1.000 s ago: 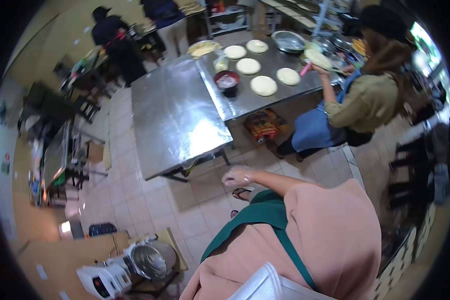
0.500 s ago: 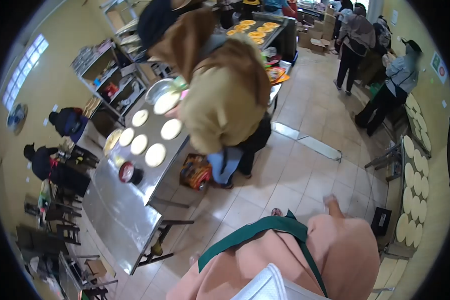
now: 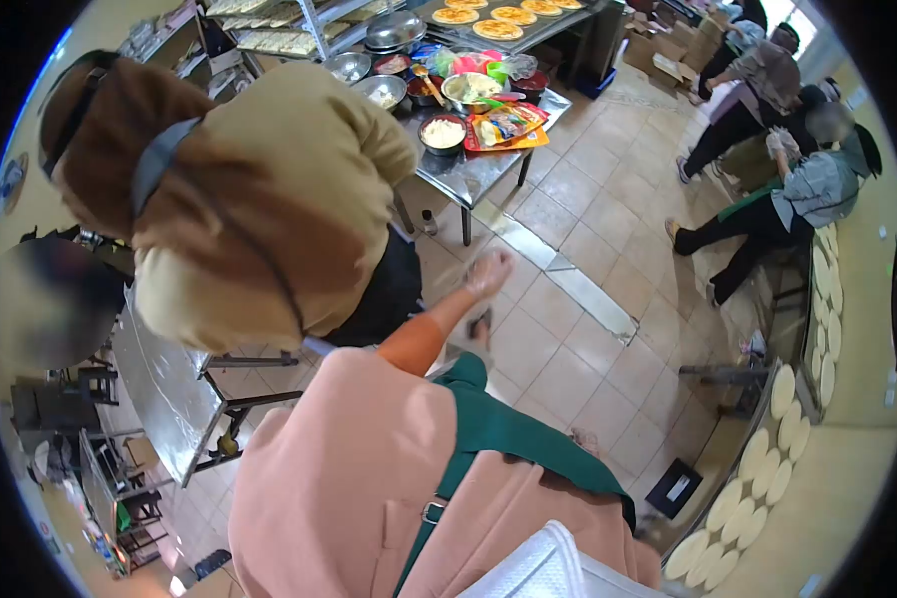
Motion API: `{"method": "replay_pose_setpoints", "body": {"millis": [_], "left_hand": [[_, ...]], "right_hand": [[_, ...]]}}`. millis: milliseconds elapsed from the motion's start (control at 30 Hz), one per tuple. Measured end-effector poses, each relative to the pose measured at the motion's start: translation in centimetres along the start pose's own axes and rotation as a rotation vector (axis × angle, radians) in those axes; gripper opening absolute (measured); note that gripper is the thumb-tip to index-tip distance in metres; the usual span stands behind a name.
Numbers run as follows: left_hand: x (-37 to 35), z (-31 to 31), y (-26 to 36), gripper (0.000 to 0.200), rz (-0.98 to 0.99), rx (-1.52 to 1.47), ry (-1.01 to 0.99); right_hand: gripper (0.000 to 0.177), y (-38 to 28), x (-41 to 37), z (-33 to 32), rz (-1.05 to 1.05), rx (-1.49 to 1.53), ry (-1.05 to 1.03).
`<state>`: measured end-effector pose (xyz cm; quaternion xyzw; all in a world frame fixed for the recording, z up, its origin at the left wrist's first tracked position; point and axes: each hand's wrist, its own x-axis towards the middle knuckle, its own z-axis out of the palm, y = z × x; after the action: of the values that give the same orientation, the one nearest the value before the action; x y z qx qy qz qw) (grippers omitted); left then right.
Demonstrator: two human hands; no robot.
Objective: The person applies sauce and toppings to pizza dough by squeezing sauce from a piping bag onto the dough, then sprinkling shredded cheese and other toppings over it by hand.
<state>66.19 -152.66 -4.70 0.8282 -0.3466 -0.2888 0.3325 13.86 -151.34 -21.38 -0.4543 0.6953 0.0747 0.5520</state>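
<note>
My left hand (image 3: 488,275), in a clear plastic glove, reaches forward over the tiled floor. Its fingers are loosely apart and nothing shows in them. The nearest furniture is a metal table (image 3: 460,183) ahead of it. On that table stand a black bowl of pale shredded food (image 3: 443,134), a bowl with pale filling (image 3: 471,90) and orange-red food packets (image 3: 508,127). My right hand is hidden beyond my pink garment (image 3: 369,448) and green apron (image 3: 538,439).
A person in a brown and tan top (image 3: 259,209) stands close at my left. Flat dough rounds (image 3: 738,522) lie on racks along the right wall. Topped rounds (image 3: 498,29) sit on a far tray. Several people stand at the right, and a metal strip (image 3: 588,297) crosses the floor.
My view has turned and moved forward, bringing the table with bowls nearer. My left hand has swung up ahead of me, while my right hand has dropped out of sight.
</note>
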Motion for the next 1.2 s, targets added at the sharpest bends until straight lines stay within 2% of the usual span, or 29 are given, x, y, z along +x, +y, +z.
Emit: {"method": "replay_pose_setpoints", "body": {"millis": [33,100,167,233,300,367,400,433,500,600,700,767,833,867,933,967,1067,1133,1167,1200], "left_hand": [[4.4,-0.7,0.3,0.045,0.008,-0.049,0.095],[15.7,0.8,-4.4,0.046,-0.126,-0.212,0.417],[24.1,-1.3,-7.6,0.047,-0.304,-0.348,0.533],[31.3,-3.2,-13.7,0.047,-0.434,-0.305,0.623],[34.1,-4.4,-14.0,0.046,-0.743,-0.950,0.671],[33.6,-8.0,-8.9,0.033,-0.787,-1.209,0.790],[34.8,-7.7,-10.8,0.032,-0.658,-1.317,0.754],[36.3,-7.4,-12.6,0.031,-0.683,-1.413,0.784],[37.3,-7.4,-11.8,0.033,-0.711,-1.618,0.849],[37.7,-7.1,-11.5,0.042,-0.610,-1.600,0.892],[38.2,-7.4,-11.1,0.040,-0.686,-1.659,1.014],[37.6,-8.0,-10.8,0.034,-0.640,-1.772,1.017],[37.7,-5.1,-18.0,0.038,-0.483,-1.610,0.826],[37.2,-6.0,-15.2,0.038,-0.550,-1.637,0.937],[35.9,-9.0,-5.0,0.040,-0.684,-1.695,1.178],[35.6,-9.1,-4.3,0.041,-0.637,-1.710,1.202],[33.6,-8.7,-2.5,0.045,-0.519,-1.741,1.276],[32.6,-7.3,-3.6,0.048,-0.389,-1.721,1.282],[31.9,-7.1,-4.1,0.051,-0.324,-1.696,1.282],[31.4,-7.8,-2.3,0.051,-0.355,-1.676,1.313]], "right_hand": [[0.039,-2.1,1.3,-0.1,-0.014,0.066,0.001],[0.037,-6.5,4.3,-0.8,-0.041,0.173,-0.005],[0.037,-11.1,6.5,-2.2,-0.067,0.165,0.000],[0.037,-16.9,7.6,-4.9,-0.085,0.052,0.011],[0.037,-22.5,9.2,-7.6,-0.100,-0.057,0.026],[0.038,-28.6,10.8,-9.8,-0.116,-0.140,0.025],[0.038,-31.4,11.7,-10.8,-0.126,-0.182,0.020],[0.038,-34.1,12.6,-11.7,-0.134,-0.236,0.009],[0.038,-39.4,15.1,-13.3,-0.163,-0.356,-0.017],[0.038,-46.9,19.2,-15.3,-0.221,-0.609,-0.080],[0.039,-54.6,23.5,-16.9,-0.317,-0.942,-0.170],[0.039,-60.2,26.2,-18.0,-0.405,-1.202,-0.243],[0.039,-66.7,28.0,-18.4,-0.514,-1.483,-0.326],[0.039,-70.1,28.7,-18.3,-0.576,-1.612,-0.369],[0.039,-77.9,28.7,-17.1,-0.730,-1.815,-0.419],[0.039,-81.6,28.0,-15.7,-0.811,-1.861,-0.438],[0.042,-91.5,21.9,-8.8,-1.066,-1.567,-0.459],[0.049,-94.7,20.4,-3.4,-1.118,-1.506,-0.641],[0.046,-95.4,19.5,-0.6,-1.215,-1.449,-0.804],[0.043,-95.8,18.3,2.5,-1.306,-1.378,-0.971]]}}
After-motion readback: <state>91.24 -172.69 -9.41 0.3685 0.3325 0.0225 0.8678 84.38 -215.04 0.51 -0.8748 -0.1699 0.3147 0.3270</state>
